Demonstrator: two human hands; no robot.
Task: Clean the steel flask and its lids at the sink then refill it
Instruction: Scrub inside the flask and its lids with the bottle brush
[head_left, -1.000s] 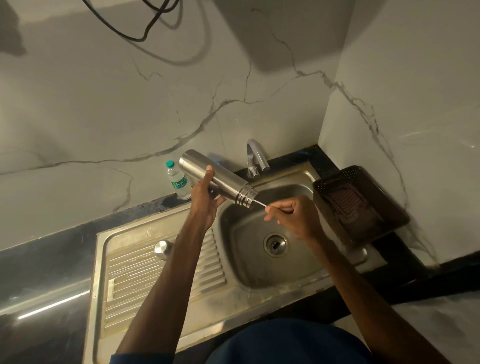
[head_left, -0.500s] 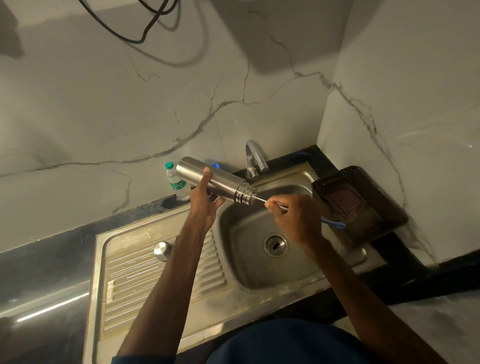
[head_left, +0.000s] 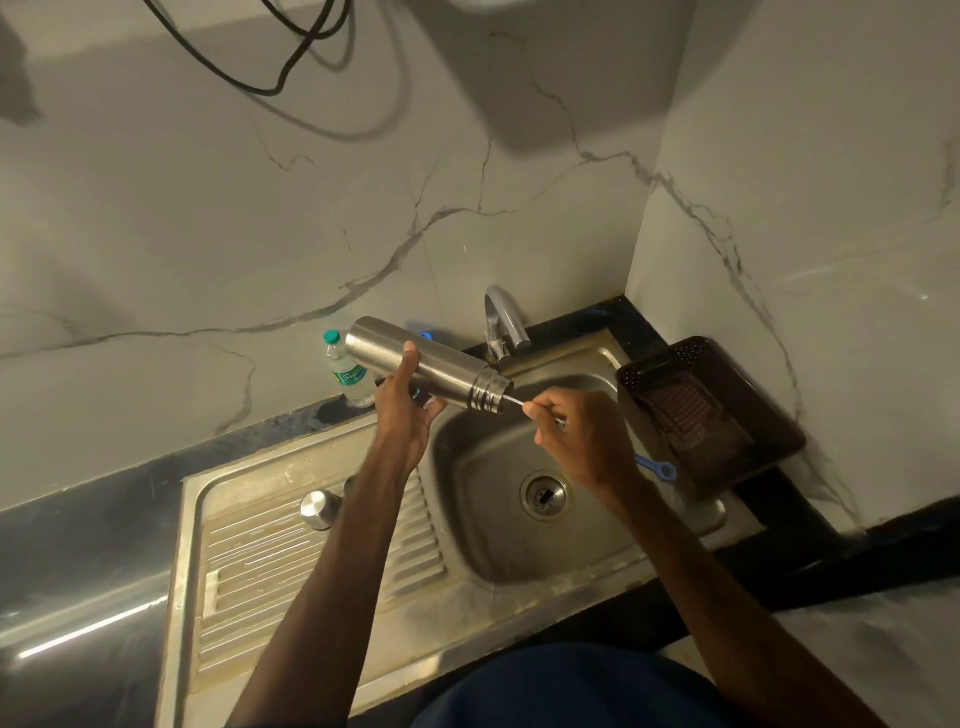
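Note:
The steel flask (head_left: 441, 371) lies nearly level over the sink's left rim, its threaded mouth pointing right. My left hand (head_left: 408, 410) grips its body from below, thumb on top. My right hand (head_left: 576, 436) pinches the thin wire of a bottle brush (head_left: 655, 469), whose blue handle end sticks out behind the hand. The wire runs into the flask's mouth; the bristles are hidden inside. A steel lid (head_left: 318, 508) stands on the drainboard (head_left: 291, 566) to the left of my left forearm.
The sink basin (head_left: 498, 540) with its drain lies under my hands, the tap (head_left: 501, 325) behind it. A small plastic water bottle (head_left: 349, 374) stands by the wall. A dark plastic basket (head_left: 737, 447) sits right of the sink. Black cables hang above.
The flask has tipped a little flatter and shifted left. My right hand drew back to the right, so the brush's blue handle now shows behind it.

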